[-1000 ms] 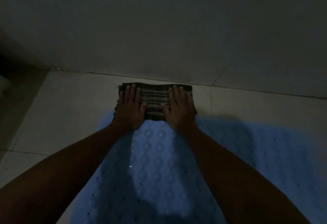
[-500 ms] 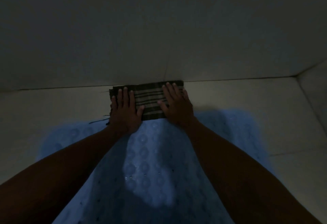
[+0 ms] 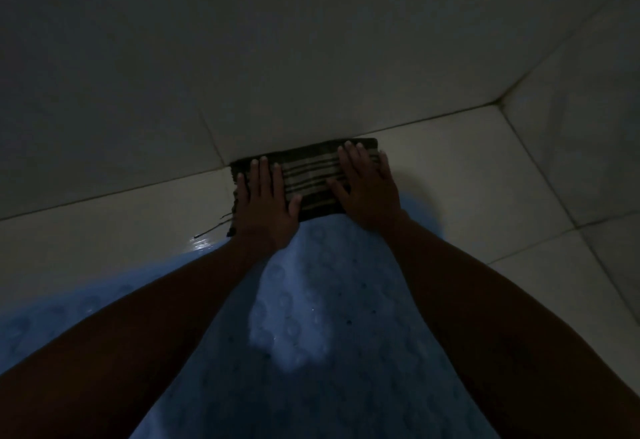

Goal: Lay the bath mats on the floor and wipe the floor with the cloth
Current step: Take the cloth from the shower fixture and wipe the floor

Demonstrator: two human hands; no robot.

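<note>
Right under both hands lay the cloth (image 3: 308, 180), a dark folded one with pale stripes. It sat on the floor (image 3: 114, 227) with its far edge touching the bottom of the wall (image 3: 242, 57). Its long side ran left to right along the wall, a bit tilted, with the right end farther away. The left hand (image 3: 265, 206) pressed flat on the left end, fingers straight and a little spread. The right hand (image 3: 367, 192) pressed flat on the right end the same way, and it reached a bit farther toward the wall. Neither hand pinched the cloth. I think any next wipe would have to slide sideways along the wall or pull back, since the wall blocked going forward.

Just behind the cloth, under the arms, lay a blue bath mat (image 3: 311, 317) with round bumps, flat on the floor. The near edge of the cloth met the mat, and I could not tell if it lay over it. A corner of the room (image 3: 498, 102) showed on the right. It was very dark. The arms hid much of the mat, its near end was cut off, and I could not see a second mat.
</note>
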